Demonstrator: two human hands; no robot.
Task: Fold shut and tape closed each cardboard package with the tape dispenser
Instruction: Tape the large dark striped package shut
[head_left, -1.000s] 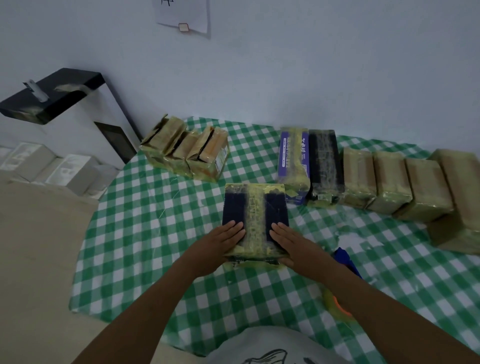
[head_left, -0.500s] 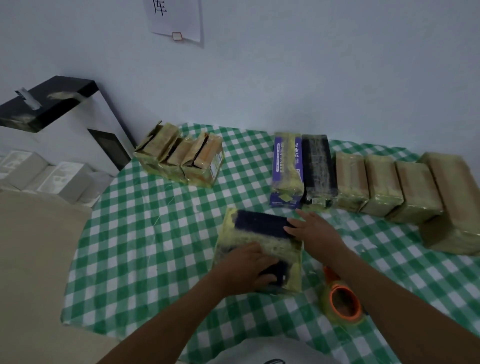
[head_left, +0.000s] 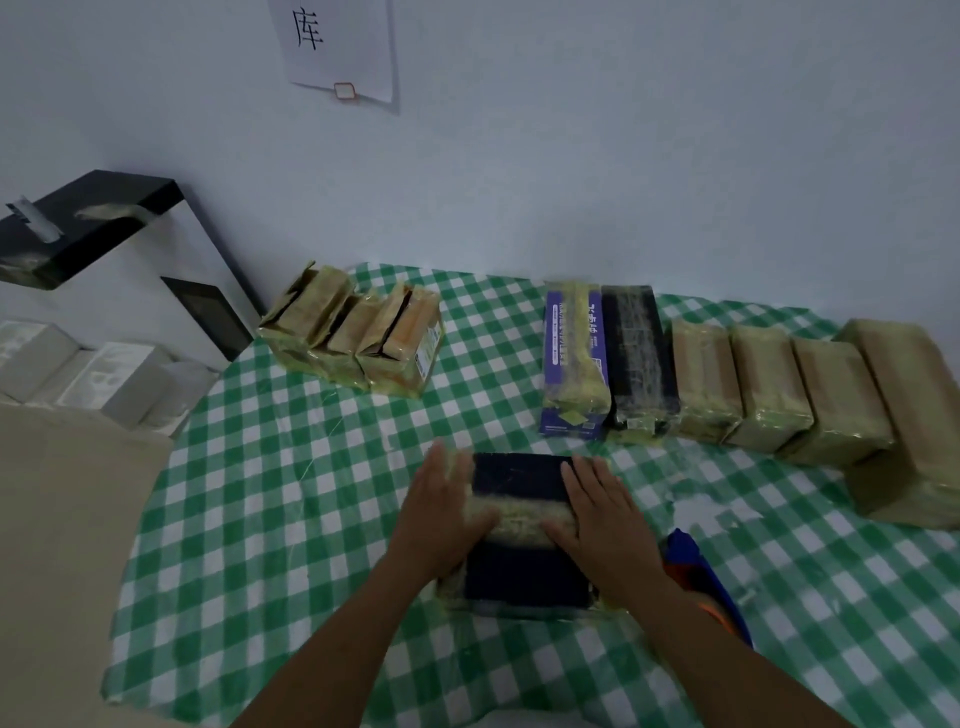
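Observation:
A dark blue package (head_left: 519, 577) with a band of yellowish tape across its middle lies flat on the green checked table (head_left: 291, 499) in front of me. My left hand (head_left: 441, 512) rests flat on its left side, fingers spread over the tape band. My right hand (head_left: 605, 514) presses flat on its right side. The blue and orange tape dispenser (head_left: 701, 582) lies on the table just right of my right forearm, partly hidden by it.
A row of taped packages (head_left: 769, 384) lines the back right, starting with a purple one (head_left: 571, 358) and a black one (head_left: 639, 353). Several taped packages (head_left: 358, 332) stand at the back left. White boxes (head_left: 93, 374) and a black-topped stand (head_left: 88, 218) lie beyond the table's left edge.
The package has been turned a quarter turn, so its tape band now runs crosswise. Both hands have come back to lie flat on top, one on each side.

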